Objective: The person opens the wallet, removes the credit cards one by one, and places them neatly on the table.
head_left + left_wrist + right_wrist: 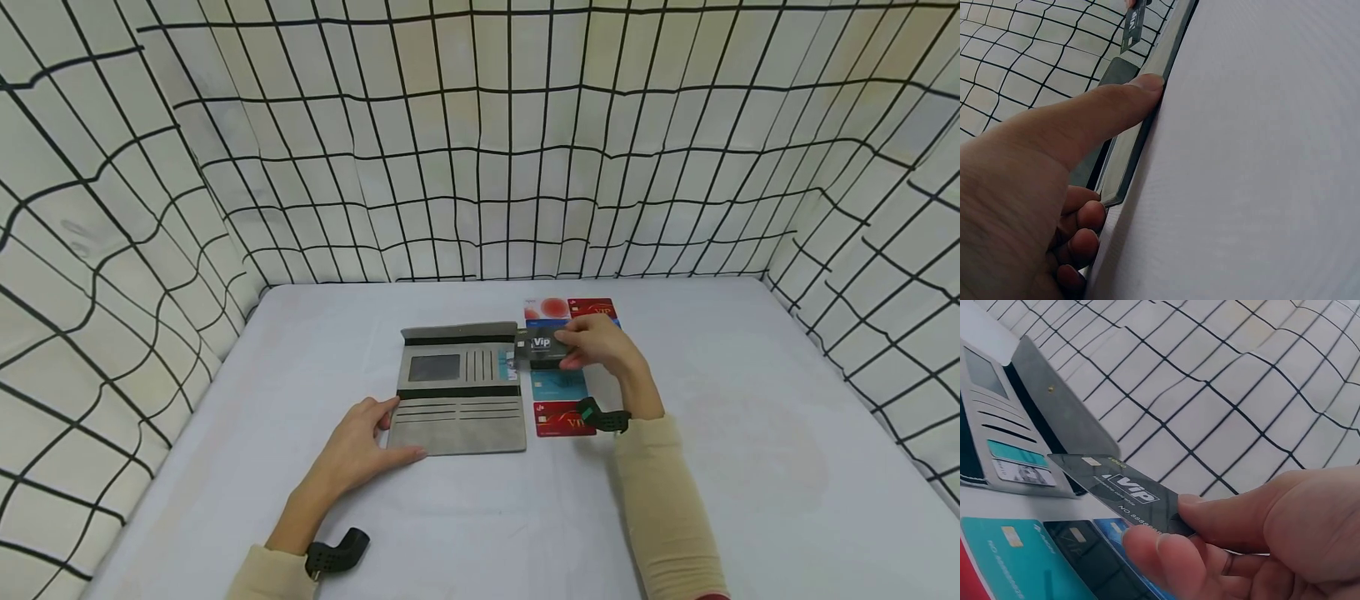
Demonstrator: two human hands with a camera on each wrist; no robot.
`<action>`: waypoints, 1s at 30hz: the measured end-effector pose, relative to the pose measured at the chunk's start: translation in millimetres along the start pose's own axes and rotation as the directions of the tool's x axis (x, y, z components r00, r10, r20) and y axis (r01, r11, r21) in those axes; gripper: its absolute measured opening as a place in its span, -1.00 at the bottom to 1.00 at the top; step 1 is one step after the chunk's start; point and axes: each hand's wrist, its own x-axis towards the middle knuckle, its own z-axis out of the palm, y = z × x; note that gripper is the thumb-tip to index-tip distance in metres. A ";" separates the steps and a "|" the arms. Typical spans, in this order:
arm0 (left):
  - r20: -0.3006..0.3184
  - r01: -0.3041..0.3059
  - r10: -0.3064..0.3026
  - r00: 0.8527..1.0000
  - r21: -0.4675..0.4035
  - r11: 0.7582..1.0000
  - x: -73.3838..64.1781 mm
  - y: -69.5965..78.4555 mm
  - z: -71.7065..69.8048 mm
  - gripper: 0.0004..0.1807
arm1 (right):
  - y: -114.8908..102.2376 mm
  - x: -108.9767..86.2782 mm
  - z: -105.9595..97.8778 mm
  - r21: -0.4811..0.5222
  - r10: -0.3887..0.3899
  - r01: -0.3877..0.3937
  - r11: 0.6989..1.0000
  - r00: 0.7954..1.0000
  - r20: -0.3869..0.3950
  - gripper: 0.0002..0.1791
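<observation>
A grey wallet [457, 433] lies unfolded on the white table, with a dark window and rows of card slots. My left hand [356, 446] holds its near left corner, thumb [1147, 83] on the near edge and fingers curled by the left side. Between thumb and fingertips, my right hand [600, 343] pinches a black VIP card [1129, 487]. That card's far end overlaps the wallet's right edge in the head view. Two cards, one teal [1016, 452] and one with a picture [1022, 473], sit in the wallet's slots.
Right of the wallet lies a column of cards: a teal card [558, 385], a red card [558, 419], another red VIP card [588, 306] and a white one with red circles [553, 308]. Black-lined netting [495, 175] encloses the table [750, 400] on the back and sides.
</observation>
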 end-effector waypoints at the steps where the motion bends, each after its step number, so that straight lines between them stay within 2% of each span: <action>1: 0.002 0.000 0.000 1.000 0.000 1.000 0.0 0.0 -0.1 0.02 | 0.8 -0.6 -2.3 0.003 0.004 -0.004 1.000 1.000 -0.005 -0.65; 10: 0.006 0.008 -0.008 1.000 0.004 1.000 0.5 0.3 -0.8 0.03 | 9.6 -4.3 -20.5 0.012 0.016 -0.015 1.000 1.000 -0.026 -0.48; 19: 0.004 0.011 -0.011 1.000 0.009 1.000 1.3 0.2 -0.1 0.03 | 17.4 -7.9 -36.0 0.023 0.050 -0.048 0.999 0.994 -0.100 -0.56; 26: 0.004 0.013 -0.013 1.000 0.011 1.000 1.0 0.3 0.2 0.04 | 27.7 -10.9 -47.5 0.002 0.091 -0.092 0.996 0.984 -0.153 -0.55; 30: 0.004 0.011 -0.011 1.000 0.011 1.000 0.9 0.4 0.7 0.03 | 33.6 -13.2 -54.2 0.023 0.103 -0.101 0.995 0.979 -0.178 -0.53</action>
